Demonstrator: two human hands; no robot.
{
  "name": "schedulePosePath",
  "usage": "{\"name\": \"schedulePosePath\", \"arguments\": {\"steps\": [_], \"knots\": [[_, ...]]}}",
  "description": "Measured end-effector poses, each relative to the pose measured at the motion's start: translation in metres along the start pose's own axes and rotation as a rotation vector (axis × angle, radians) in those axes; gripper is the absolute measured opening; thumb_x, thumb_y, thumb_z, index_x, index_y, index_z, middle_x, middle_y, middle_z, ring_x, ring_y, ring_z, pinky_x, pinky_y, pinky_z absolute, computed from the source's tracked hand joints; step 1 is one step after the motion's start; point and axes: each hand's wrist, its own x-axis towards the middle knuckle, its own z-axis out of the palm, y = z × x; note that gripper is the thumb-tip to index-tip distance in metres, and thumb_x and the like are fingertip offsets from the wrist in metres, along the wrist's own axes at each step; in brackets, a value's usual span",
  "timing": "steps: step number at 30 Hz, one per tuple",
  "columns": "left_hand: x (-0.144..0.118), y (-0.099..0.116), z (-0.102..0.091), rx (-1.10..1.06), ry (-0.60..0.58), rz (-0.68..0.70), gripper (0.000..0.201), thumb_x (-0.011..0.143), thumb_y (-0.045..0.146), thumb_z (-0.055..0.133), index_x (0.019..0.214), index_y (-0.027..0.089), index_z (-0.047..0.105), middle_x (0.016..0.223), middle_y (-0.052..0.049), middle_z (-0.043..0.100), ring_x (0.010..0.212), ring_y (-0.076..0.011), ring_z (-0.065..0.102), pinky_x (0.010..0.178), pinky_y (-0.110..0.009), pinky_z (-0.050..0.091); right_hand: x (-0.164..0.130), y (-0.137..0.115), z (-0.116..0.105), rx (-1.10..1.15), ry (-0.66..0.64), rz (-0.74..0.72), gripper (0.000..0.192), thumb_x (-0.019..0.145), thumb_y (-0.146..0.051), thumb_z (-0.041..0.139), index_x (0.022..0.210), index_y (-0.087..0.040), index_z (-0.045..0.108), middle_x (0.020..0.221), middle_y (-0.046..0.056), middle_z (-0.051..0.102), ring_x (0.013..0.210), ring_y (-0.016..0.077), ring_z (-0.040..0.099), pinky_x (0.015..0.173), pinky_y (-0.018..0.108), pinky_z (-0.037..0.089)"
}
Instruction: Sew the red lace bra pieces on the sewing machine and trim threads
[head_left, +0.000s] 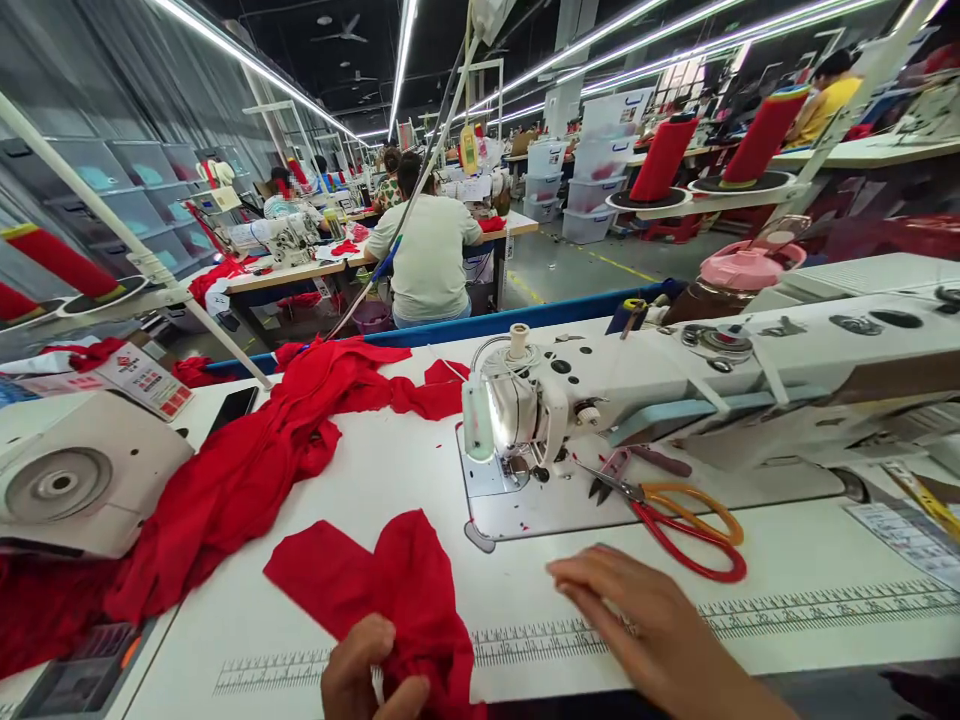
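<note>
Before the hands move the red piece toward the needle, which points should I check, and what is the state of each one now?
1. Left hand grips the red fabric piece: ok.
2. Right hand lies flat on the table, holding nothing: ok.
3. Scissors lie clear of the fabric piece: ok.
4. Plate under the needle area free of cloth: ok.
5. Needle threaded: cannot tell.
6. Red fabric pile apart from the piece: ok.

item: red fabric piece [397,590]
look: plain red knit, cut edges, soft folds
pose: lying flat at its far end, bunched at its near end
place: on the white counter [390,470], near end pinched in the left grip [371,680], just left of the right grip [637,620]
</note>
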Motion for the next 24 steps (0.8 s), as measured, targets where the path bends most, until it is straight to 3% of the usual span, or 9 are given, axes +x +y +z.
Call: {"name": "schedulePosePath", "arguments": {"steps": [2, 5, 8, 11, 13, 15, 17, 20, 24], "knots": [[-0.003, -0.001, 0.007, 0.004, 0.006, 0.086, 0.011, 0.08, 0.019, 0.076, 0.072, 0.023, 0.069, 0.096, -0.003, 0.066, 0.087, -0.0163, 0.069, 0.073, -0.025, 0.06, 0.015, -0.035, 0.018, 0.295, -0.181, 0.057, 0.023, 0.104, -0.023, 0.043, 0.108, -0.025, 0.065, 0.095, 0.002, 0.069, 0.088, 0.0153, 0.065, 0.077, 0.025, 0.052], [-0.008, 0.001, 0.014, 0.005, 0.042, 0.139, 0.012, 0.079, 0.013, 0.071, 0.077, 0.025, 0.068, 0.107, -0.003, 0.064, 0.095, -0.0179, 0.067, 0.075, -0.026, 0.061, 0.034, -0.063, 0.037, 0.473, -0.332, 0.118, 0.017, 0.1, -0.023, 0.05, 0.106, -0.024, 0.066, 0.101, 0.003, 0.065, 0.098, 0.0175, 0.06, 0.087, 0.029, 0.048], [-0.007, 0.006, 0.01, 0.031, -0.039, 0.117, 0.022, 0.08, 0.008, 0.067, 0.087, 0.029, 0.067, 0.114, -0.003, 0.063, 0.101, -0.0205, 0.066, 0.076, -0.031, 0.06, 0.044, -0.066, 0.047, 0.54, -0.457, 0.195, 0.006, 0.091, -0.019, 0.059, 0.094, -0.022, 0.064, 0.098, 0.001, 0.063, 0.095, 0.0175, 0.058, 0.086, 0.029, 0.046], [0.005, 0.017, 0.003, 0.0, -0.202, 0.041, 0.03, 0.083, 0.003, 0.062, 0.089, 0.033, 0.064, 0.112, 0.0, 0.068, 0.1, -0.0213, 0.067, 0.089, -0.04, 0.055, 0.046, -0.062, 0.049, 0.577, -0.514, 0.277, 0.004, 0.092, -0.021, 0.055, 0.09, -0.022, 0.059, 0.091, -0.002, 0.061, 0.082, 0.0147, 0.054, 0.075, 0.026, 0.044], [0.019, 0.026, 0.001, -0.07, -0.299, -0.02, 0.022, 0.089, 0.01, 0.059, 0.093, 0.033, 0.06, 0.104, 0.002, 0.072, 0.095, -0.0213, 0.069, 0.099, -0.046, 0.046, 0.045, -0.061, 0.047, 0.583, -0.521, 0.307, 0.011, 0.098, -0.028, 0.048, 0.093, -0.023, 0.056, 0.09, -0.002, 0.059, 0.079, 0.0142, 0.051, 0.071, 0.025, 0.041], [0.037, 0.036, 0.001, -0.132, -0.387, -0.152, 0.011, 0.098, 0.03, 0.053, 0.107, 0.032, 0.059, 0.103, -0.002, 0.073, 0.097, -0.0238, 0.068, 0.103, -0.047, 0.042, 0.044, -0.06, 0.042, 0.569, -0.509, 0.308, 0.016, 0.102, -0.034, 0.043, 0.094, -0.024, 0.053, 0.09, -0.003, 0.058, 0.082, 0.0148, 0.051, 0.074, 0.026, 0.041], [0.054, 0.045, 0.004, -0.161, -0.475, -0.305, 0.028, 0.1, 0.047, 0.047, 0.119, 0.029, 0.059, 0.109, -0.006, 0.071, 0.103, -0.0262, 0.065, 0.098, -0.043, 0.046, 0.044, -0.061, 0.037, 0.553, -0.476, 0.302, 0.016, 0.102, -0.035, 0.044, 0.093, -0.024, 0.051, 0.09, -0.003, 0.057, 0.086, 0.0159, 0.051, 0.078, 0.027, 0.041], [0.076, 0.053, 0.013, -0.189, -0.642, -0.44, 0.024, 0.094, 0.049, 0.058, 0.097, 0.027, 0.065, 0.098, -0.005, 0.067, 0.096, -0.0244, 0.06, 0.089, -0.036, 0.048, 0.045, -0.06, 0.033, 0.554, -0.427, 0.312, 0.019, 0.102, -0.038, 0.043, 0.092, -0.024, 0.051, 0.089, -0.002, 0.056, 0.088, 0.0171, 0.052, 0.078, 0.028, 0.041], [0.094, 0.054, 0.03, -0.379, -0.871, -0.697, 0.03, 0.091, 0.05, 0.059, 0.081, 0.022, 0.057, 0.075, 0.001, 0.054, 0.073, -0.0163, 0.051, 0.075, -0.028, 0.044, 0.044, -0.056, 0.028, 0.531, -0.348, 0.337, 0.023, 0.102, -0.04, 0.044, 0.091, -0.023, 0.055, 0.091, -0.001, 0.058, 0.089, 0.0177, 0.053, 0.075, 0.027, 0.04]]}}
